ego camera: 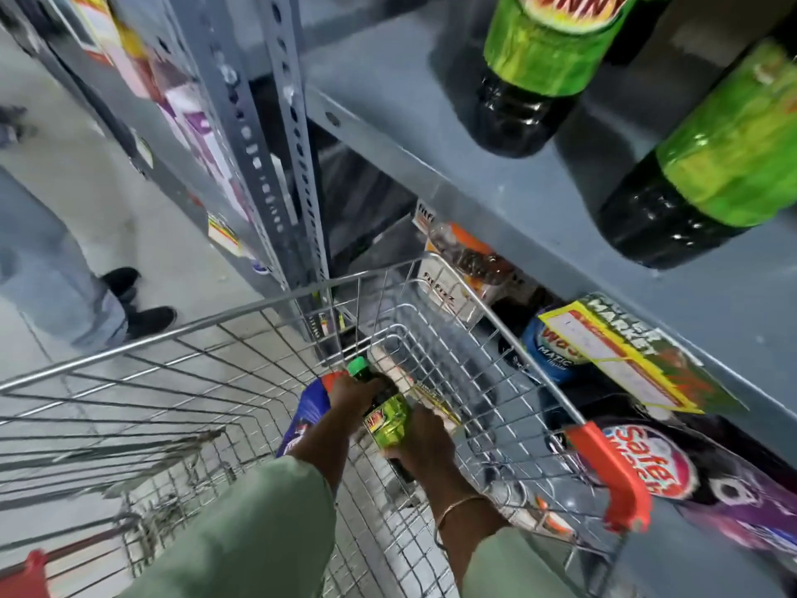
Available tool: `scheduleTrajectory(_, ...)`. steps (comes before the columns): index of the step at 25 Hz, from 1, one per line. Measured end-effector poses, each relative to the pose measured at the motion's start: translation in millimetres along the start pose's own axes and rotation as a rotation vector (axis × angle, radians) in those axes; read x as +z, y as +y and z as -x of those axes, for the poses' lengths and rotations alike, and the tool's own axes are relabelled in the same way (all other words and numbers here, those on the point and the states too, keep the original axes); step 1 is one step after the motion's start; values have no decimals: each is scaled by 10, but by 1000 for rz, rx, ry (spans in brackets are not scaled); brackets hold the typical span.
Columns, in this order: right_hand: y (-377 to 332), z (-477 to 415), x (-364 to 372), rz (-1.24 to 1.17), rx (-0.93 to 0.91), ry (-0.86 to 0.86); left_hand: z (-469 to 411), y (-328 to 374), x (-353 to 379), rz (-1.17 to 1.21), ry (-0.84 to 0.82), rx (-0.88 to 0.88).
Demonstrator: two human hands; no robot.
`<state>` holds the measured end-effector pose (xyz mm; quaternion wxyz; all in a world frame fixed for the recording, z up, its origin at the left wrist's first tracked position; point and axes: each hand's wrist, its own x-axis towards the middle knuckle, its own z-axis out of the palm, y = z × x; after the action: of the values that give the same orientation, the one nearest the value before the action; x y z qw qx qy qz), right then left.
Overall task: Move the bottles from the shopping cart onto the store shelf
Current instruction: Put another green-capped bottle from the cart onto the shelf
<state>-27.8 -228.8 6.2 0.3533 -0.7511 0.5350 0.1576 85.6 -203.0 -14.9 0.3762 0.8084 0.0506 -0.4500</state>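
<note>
Inside the wire shopping cart (487, 312) both my hands hold one dark bottle (386, 414) with a green cap and a green label. My left hand (351, 392) grips it near the neck, and my right hand (425, 438) wraps its lower body. A blue and purple pack (308, 407) lies just left of my left hand in the cart. On the grey store shelf (517, 200) above right stand two matching green-label bottles, one at the top (543, 62) and one further right (707, 166).
A person's legs in grey trousers and black shoes (142, 308) stand on the aisle floor at left. A perforated grey upright (289, 135) rises ahead of the cart. Detergent packs (655, 459) fill the lower shelf at right, behind a yellow price tag (621, 360).
</note>
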Motion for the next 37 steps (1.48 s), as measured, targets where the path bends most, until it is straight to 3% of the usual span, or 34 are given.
scheduleTrajectory(5, -37, 194, -73, -149, 11, 98, 298, 124, -60, -34, 28, 97)
scheduleTrajectory(10, -284, 635, -614, -169, 41, 138, 1078, 703, -284, -124, 76, 359)
scheduleTrajectory(20, -659, 2036, -2016, -328, -208, 484, 3188, 1535, -774, 22, 236, 796)
scheduleTrajectory(28, 17, 2540, -2885, -522, -277, 696, 4192, 1875, -39, 8, 227, 1095)
scheduleTrajectory(37, 635, 2172, -2981, -898, -230, 766, 4265, 1902, 817, -248, 142, 1262)
